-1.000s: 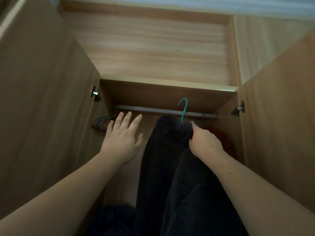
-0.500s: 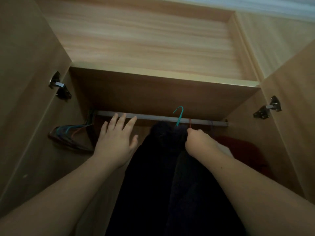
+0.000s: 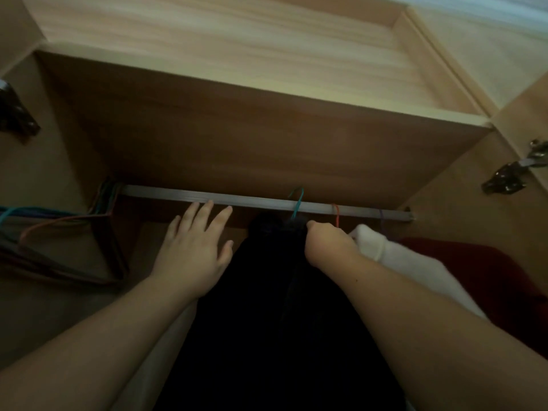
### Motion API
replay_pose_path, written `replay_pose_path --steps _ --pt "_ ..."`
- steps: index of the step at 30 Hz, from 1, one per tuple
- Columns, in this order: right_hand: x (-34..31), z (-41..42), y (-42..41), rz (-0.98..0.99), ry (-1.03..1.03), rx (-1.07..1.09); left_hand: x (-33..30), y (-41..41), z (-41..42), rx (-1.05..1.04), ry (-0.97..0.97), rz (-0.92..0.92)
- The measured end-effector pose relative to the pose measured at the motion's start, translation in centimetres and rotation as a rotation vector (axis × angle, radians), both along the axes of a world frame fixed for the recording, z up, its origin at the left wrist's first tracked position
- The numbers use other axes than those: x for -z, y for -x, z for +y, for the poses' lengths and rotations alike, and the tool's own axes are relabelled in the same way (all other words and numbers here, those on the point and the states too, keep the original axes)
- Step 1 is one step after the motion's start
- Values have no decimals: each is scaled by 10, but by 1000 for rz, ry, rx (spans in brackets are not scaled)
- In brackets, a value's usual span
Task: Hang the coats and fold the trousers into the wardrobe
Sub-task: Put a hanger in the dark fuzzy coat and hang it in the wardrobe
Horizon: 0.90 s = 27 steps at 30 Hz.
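dark coat going onto the wardrobe rail

the wardrobe (image 3: 267, 149) fills the view, its doors swung open at both sides and a shelf above the rail. the black coat (image 3: 267, 321) hangs down the middle, between the two arms, its collar just under the rail (image 3: 252, 202). to its right, toward the right end of the rail, hang a white garment (image 3: 394, 256) and a red garment (image 3: 474, 277). a bunch of bare hangers (image 3: 68, 244) sits at the left end of the rail. the left hand (image 3: 194, 249) is spread flat with straight fingers just below the rail, holding nothing. the right hand (image 3: 326, 243) is curled tight on the coat's collar. the teal hanger (image 3: 297, 201) hooks over the rail right above that fist.
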State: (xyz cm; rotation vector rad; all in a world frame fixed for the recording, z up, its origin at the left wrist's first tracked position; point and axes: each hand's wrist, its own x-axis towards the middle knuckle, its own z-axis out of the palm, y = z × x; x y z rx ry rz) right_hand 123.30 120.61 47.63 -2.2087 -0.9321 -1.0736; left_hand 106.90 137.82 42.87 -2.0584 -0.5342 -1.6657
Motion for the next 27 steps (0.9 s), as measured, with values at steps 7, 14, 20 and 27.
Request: replay_pose_path --steps 7,14,20,27 --pt "-4 15 -31 -12 66 5 -1 -27 11 27 -14 -28" --pt "2 11 -29 -35 162 0 14 -44 6 121 7 26" --pt "13 0 -6 -119 156 124 23 -35 -17 167 3 -9" --pt "64 -41 2 -147 89 156 52 -39 -59 309 63 91"
